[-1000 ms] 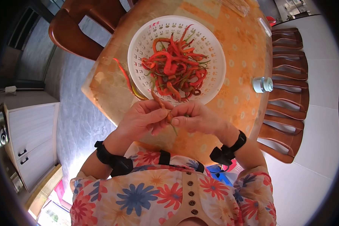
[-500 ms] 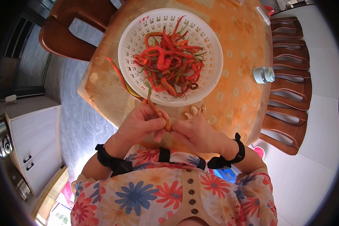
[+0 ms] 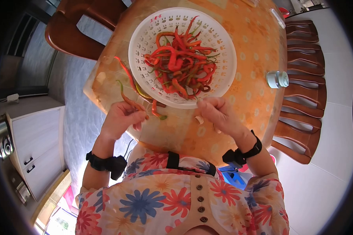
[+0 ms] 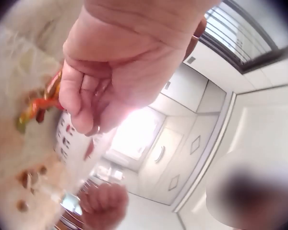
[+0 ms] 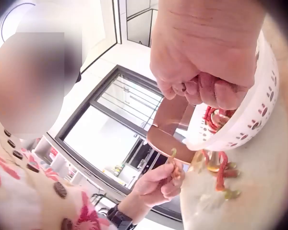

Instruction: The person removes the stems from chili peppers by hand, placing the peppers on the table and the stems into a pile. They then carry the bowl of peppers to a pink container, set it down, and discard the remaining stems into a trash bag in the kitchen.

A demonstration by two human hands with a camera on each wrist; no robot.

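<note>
My left hand (image 3: 121, 119) pinches an orange-red chili pepper (image 3: 130, 101), its green curled tip pointing up and away. Left of the other hand, in the right wrist view, that pepper (image 5: 174, 155) shows above the fingers. My right hand (image 3: 219, 115) hovers at the near rim of a white perforated colander (image 3: 139, 47) with its fingers curled in; I cannot tell whether something small is between them. Many red chili peppers (image 3: 178, 62) lie heaped inside. Beside the colander on the table are a long red pepper (image 3: 125, 68) and a short orange-red one (image 3: 155, 109).
Garlic cloves (image 3: 200, 119) lie on the patterned tablecloth (image 3: 251, 58) under the right hand. A glass jar (image 3: 277, 79) stands near the table's right edge. Brown wooden chairs (image 3: 302, 90) line the right wall, and another chair (image 3: 72, 35) is at the far left.
The two hands were together at the pepper and have come apart. The left has gone left with the pepper; the right has moved up and right toward the colander's rim.
</note>
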